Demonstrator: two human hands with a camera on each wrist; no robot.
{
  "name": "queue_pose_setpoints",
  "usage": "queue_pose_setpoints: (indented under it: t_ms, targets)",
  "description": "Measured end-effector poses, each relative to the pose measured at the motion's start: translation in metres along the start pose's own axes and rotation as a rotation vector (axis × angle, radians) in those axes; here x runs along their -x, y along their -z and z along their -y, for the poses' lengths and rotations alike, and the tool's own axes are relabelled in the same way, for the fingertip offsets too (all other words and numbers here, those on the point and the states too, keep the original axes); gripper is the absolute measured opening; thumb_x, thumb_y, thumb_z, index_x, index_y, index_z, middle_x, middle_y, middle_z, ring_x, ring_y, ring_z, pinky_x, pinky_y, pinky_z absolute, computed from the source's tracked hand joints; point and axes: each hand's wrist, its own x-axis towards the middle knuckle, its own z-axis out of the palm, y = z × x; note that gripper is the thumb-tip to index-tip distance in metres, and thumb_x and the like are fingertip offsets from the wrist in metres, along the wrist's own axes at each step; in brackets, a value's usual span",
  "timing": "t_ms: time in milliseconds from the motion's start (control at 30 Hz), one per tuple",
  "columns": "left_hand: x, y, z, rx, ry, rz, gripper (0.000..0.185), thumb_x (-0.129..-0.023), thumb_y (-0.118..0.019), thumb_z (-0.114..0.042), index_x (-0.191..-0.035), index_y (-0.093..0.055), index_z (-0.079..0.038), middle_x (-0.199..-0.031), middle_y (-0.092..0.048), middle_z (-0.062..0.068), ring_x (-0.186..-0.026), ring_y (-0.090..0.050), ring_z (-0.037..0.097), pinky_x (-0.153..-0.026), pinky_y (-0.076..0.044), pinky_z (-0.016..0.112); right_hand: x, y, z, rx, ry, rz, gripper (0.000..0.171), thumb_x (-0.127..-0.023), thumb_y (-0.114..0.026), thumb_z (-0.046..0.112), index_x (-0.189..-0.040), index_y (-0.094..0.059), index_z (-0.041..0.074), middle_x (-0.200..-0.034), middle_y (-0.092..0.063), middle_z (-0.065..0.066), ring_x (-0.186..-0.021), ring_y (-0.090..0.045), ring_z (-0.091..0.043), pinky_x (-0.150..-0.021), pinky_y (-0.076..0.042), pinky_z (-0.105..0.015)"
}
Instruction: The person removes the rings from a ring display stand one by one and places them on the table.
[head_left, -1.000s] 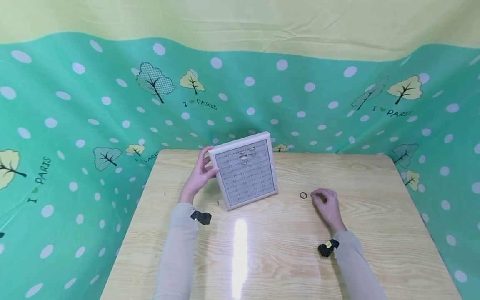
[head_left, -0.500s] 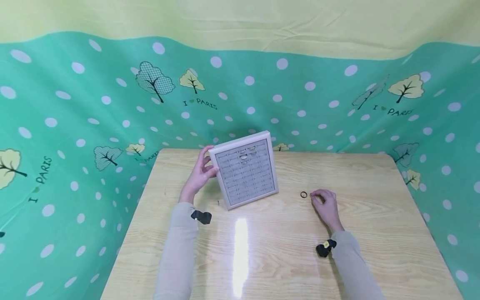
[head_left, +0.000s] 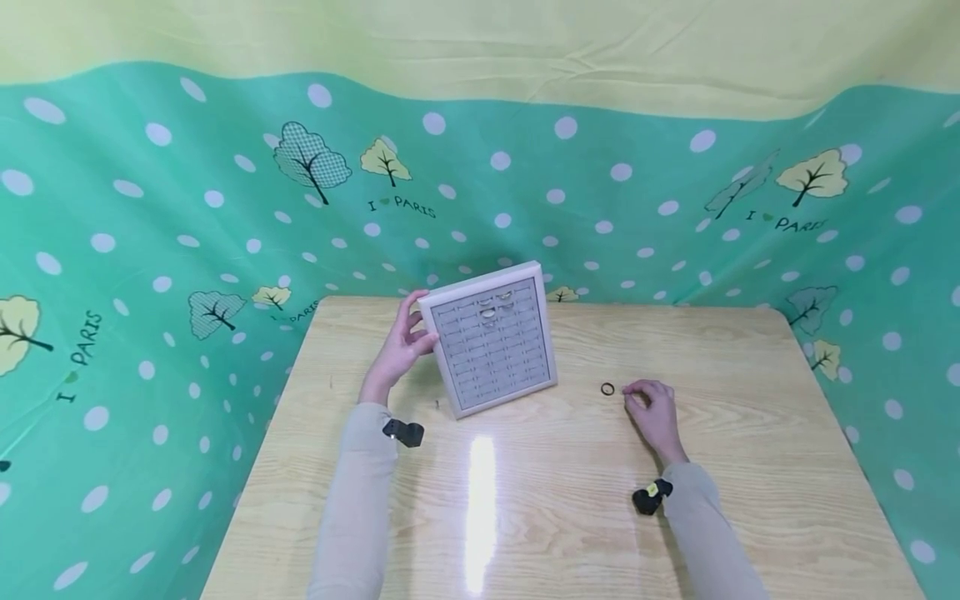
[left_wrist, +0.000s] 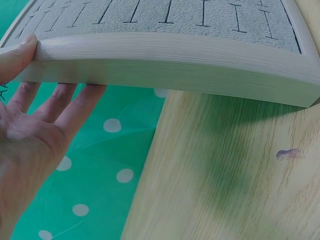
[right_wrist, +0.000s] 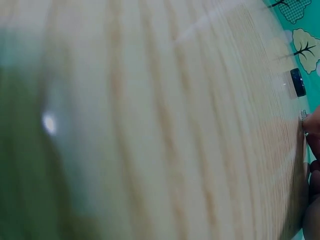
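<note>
A square ring display tray (head_left: 491, 367), with a pale frame and grey slotted lining, leans back on the table. Several rings (head_left: 488, 314) sit in its upper slots. My left hand (head_left: 395, 354) grips the tray's left side, thumb on the front and fingers behind, as the left wrist view also shows. To the right lies a black ring (head_left: 607, 389) on the wood. Just beside it, my right hand (head_left: 654, 417) pinches a small silvery ring (right_wrist: 303, 114) at the fingertips, low over the table; most of this ring is hidden.
The wooden table (head_left: 570, 500) carries a bright light reflection in front of the tray. A small dark mark (left_wrist: 287, 154) shows on the wood near the tray's lower left corner. A green dotted curtain (head_left: 465, 183) hangs behind and at both sides.
Almost nothing differs. My right hand has shifted very slightly, while the left hand, the tray and the black ring stay where they were.
</note>
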Motion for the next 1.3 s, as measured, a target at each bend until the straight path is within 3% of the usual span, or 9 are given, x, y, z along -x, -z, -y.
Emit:
queue_pose_setpoints:
  t_ms: [367,600,700,1000,1300]
  targets:
    - [0.000,0.003,0.003,-0.008,0.022,0.004,0.077,-0.091,-0.053,0.012,-0.151,-0.022,-0.025,-0.136,-0.045,0.023,-0.111,-0.056,0.040,-0.086,-0.053,0.047,0.001,-0.005,-0.001,0.035,-0.017,-0.050,0.009,-0.077,-0.070,-0.008,-0.085,-0.068,-0.006,-0.096,-0.061,-0.023,-0.102,-0.043,-0.039,-0.090,-0.032,-0.046]
    - [-0.002,0.003,0.004,0.001,-0.006,0.005,0.077,-0.090,-0.053,0.013,-0.151,-0.021,-0.022,-0.135,-0.045,0.025,-0.110,-0.056,0.041,-0.086,-0.054,0.048,-0.001,-0.004,0.000,0.036,-0.034,-0.041,0.009,-0.079,-0.070,-0.006,-0.087,-0.067,-0.005,-0.097,-0.061,-0.022,-0.104,-0.043,-0.037,-0.092,-0.032,-0.047]
    - [-0.002,0.003,0.004,0.005,-0.009,0.005,0.076,-0.090,-0.052,0.014,-0.151,-0.022,-0.022,-0.134,-0.045,0.024,-0.109,-0.057,0.041,-0.085,-0.054,0.048,-0.001,-0.002,0.002,0.015,-0.052,-0.039,0.011,-0.079,-0.070,-0.005,-0.090,-0.067,-0.005,-0.099,-0.060,-0.022,-0.105,-0.042,-0.036,-0.093,-0.032,-0.045]
    - [-0.001,0.002,0.006,0.012,-0.015,0.016,0.076,-0.091,-0.053,0.013,-0.151,-0.021,-0.021,-0.132,-0.046,0.024,-0.107,-0.059,0.039,-0.084,-0.055,0.047,0.003,0.004,0.012,-0.074,-0.210,-0.046,0.022,-0.085,-0.065,0.003,-0.106,-0.064,-0.004,-0.107,-0.057,-0.018,-0.100,-0.043,-0.022,-0.081,-0.036,-0.028]
    - [-0.001,0.003,0.006,0.003,-0.010,0.007,0.076,-0.091,-0.052,0.014,-0.151,-0.022,-0.022,-0.134,-0.046,0.024,-0.108,-0.058,0.039,-0.084,-0.055,0.047,-0.007,0.002,0.032,-0.110,-0.202,-0.026,0.027,-0.083,-0.064,0.002,-0.110,-0.064,-0.001,-0.118,-0.054,-0.015,-0.104,-0.039,-0.023,-0.080,-0.034,-0.028]
